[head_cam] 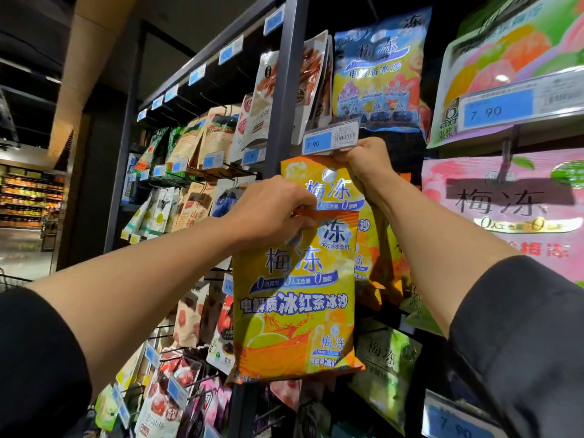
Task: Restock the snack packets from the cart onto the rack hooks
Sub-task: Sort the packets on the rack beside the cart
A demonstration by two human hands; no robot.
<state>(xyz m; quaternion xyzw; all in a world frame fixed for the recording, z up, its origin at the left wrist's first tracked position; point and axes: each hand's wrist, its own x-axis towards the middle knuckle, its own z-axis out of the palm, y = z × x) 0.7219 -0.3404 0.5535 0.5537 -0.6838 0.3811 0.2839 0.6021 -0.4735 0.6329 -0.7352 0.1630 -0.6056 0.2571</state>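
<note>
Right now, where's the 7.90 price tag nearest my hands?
In the head view, the 7.90 price tag sits centre frame, just above the right hand, below the blue packet, beside the dark rack post.

Both arms wear black sleeves pushed back to about the elbow, leaving the forearms bare. The left sleeve is plain, dark fabric with a soft, rounded cuff edge. The right sleeve is the same black cloth, with light creases across it. The left hand and right hand are bare, without gloves, rings or a watch.
</note>
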